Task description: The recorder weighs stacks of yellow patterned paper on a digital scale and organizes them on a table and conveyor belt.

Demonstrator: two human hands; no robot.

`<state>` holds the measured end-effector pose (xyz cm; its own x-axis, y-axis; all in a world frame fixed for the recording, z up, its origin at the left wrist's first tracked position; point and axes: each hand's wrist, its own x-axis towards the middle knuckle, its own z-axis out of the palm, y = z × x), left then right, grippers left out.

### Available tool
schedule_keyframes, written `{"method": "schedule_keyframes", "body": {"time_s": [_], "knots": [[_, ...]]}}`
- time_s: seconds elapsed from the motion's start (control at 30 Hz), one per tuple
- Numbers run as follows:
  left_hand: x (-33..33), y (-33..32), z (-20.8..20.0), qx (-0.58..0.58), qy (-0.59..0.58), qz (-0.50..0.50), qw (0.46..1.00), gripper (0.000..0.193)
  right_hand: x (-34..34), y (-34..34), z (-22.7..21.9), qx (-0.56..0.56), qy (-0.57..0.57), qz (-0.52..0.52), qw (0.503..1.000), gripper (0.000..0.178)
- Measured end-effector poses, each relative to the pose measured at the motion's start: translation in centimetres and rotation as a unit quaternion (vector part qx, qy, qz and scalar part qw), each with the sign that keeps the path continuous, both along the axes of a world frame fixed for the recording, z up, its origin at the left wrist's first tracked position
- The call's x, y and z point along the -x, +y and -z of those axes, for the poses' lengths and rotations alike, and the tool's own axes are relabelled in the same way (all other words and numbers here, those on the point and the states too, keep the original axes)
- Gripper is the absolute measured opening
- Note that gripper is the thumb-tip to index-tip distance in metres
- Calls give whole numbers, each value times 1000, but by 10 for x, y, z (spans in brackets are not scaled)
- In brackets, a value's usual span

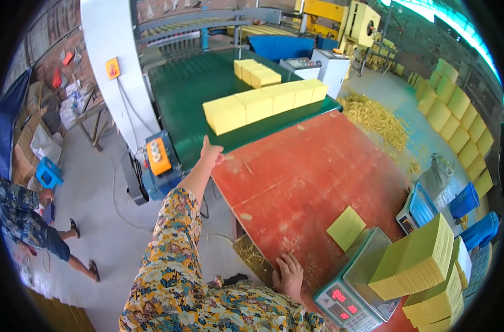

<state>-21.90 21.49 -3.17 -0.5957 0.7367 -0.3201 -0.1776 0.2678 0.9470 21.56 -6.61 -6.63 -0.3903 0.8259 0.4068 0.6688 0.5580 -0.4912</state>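
My left hand [211,152] reaches out past the near left corner of the red table [307,166], with nothing in it. Its thumb and fingers are apart, just short of a row of yellow paper blocks [258,106] on a green conveyor belt [177,88]. On the near edge of the red tabletop my right hand [289,275] lies flat, fingers spread. A thin square yellow paper pad [346,228] lies to its right, beside a digital scale [346,310] with a lit red display. A thick yellow paper stack [409,263] stands on the scale.
A second, smaller group of yellow blocks [257,73] sits farther back on the belt. Left stand a white machine post [110,33] and an orange control box [158,156]. Stacked yellow blocks [451,110] and shredded scraps [373,119] are at right. Another person [27,216] is far left.
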Motion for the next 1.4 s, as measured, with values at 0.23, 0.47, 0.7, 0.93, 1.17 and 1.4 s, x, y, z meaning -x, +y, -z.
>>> {"method": "schedule_keyframes", "body": {"time_s": [0.23,0.47,0.7,0.93,1.17,1.4], "knots": [[27,48,16,73,187,-46,979,98,15,6,-10,1,-39,45,998,41],[29,61,-1,-9,147,5,989,100,22,11,-8,1,-32,55,998,43],[15,73,12,35,208,-97,973,73,20,13,-5,-36,-44,53,997,40],[-29,104,-96,-244,18,38,969,80,13,9,9,-48,-25,41,998,41],[-43,111,-228,-252,0,195,948,97,15,10,10,-43,-11,26,999,40],[-199,25,-95,-59,-35,608,791,63,12,10,24,33,128,45,990,39]]}}
